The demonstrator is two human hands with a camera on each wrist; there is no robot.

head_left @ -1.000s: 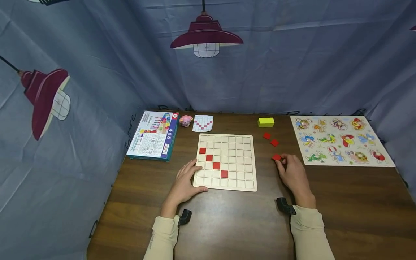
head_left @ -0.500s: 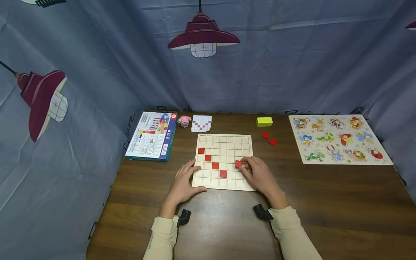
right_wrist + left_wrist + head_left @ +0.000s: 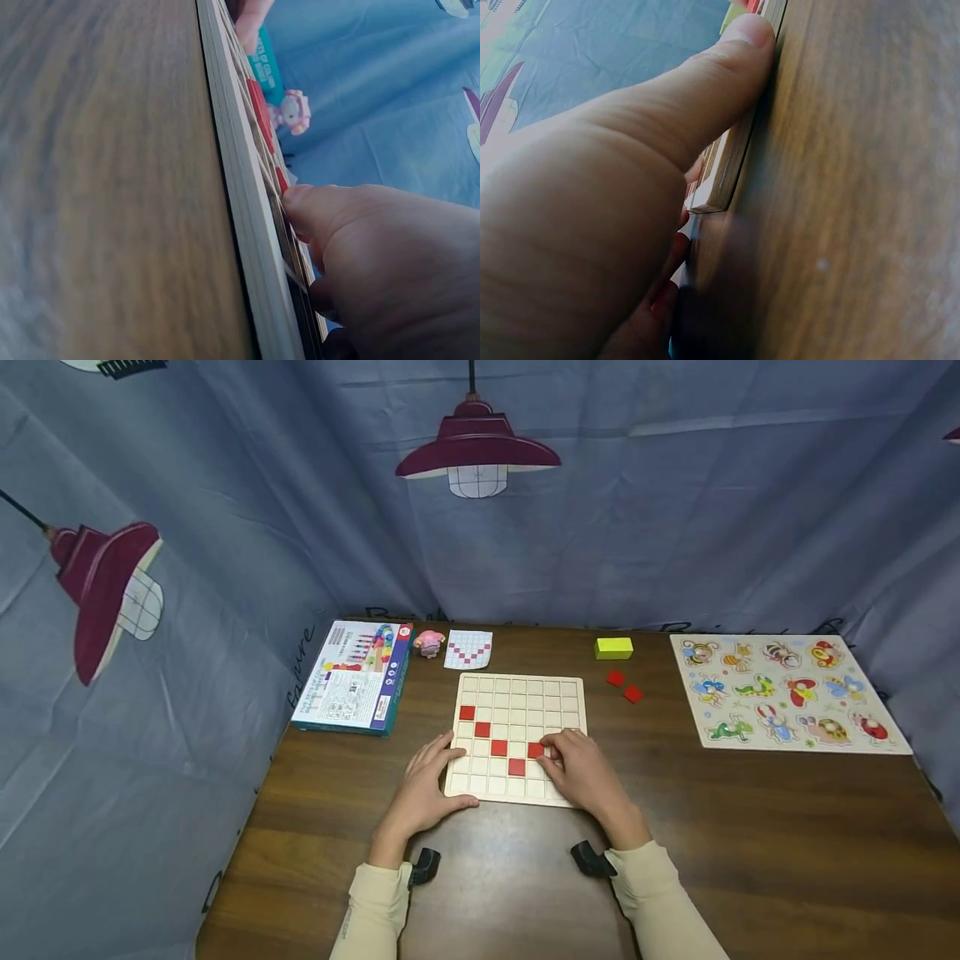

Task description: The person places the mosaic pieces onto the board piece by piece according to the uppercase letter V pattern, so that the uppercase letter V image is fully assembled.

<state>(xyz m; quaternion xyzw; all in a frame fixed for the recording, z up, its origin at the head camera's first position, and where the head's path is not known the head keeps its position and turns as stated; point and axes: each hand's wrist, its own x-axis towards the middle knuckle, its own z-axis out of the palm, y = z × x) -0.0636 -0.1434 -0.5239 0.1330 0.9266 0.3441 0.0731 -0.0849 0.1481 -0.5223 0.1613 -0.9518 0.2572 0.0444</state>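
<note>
A pale wooden grid board lies on the table, with several red square tiles set in its cells in a descending diagonal. My right hand pinches another red tile between thumb and fingertips, right at a cell just up and right of the lowest set tile. In the right wrist view the thumb presses at this tile's edge. My left hand rests at the board's near left corner, fingers extended along the left side and thumb along the front edge. Its fingertips are partly hidden in the left wrist view.
Two loose red tiles lie right of the board, below a yellow-green block. Behind the board are a patterned card and a small pink figure. A flat box sits left, an insect puzzle board right.
My right hand has carried a red tile from the table right of the board leftward onto the grid, down to a cell beside the lowest tile. The left hand has stayed at the corner.
</note>
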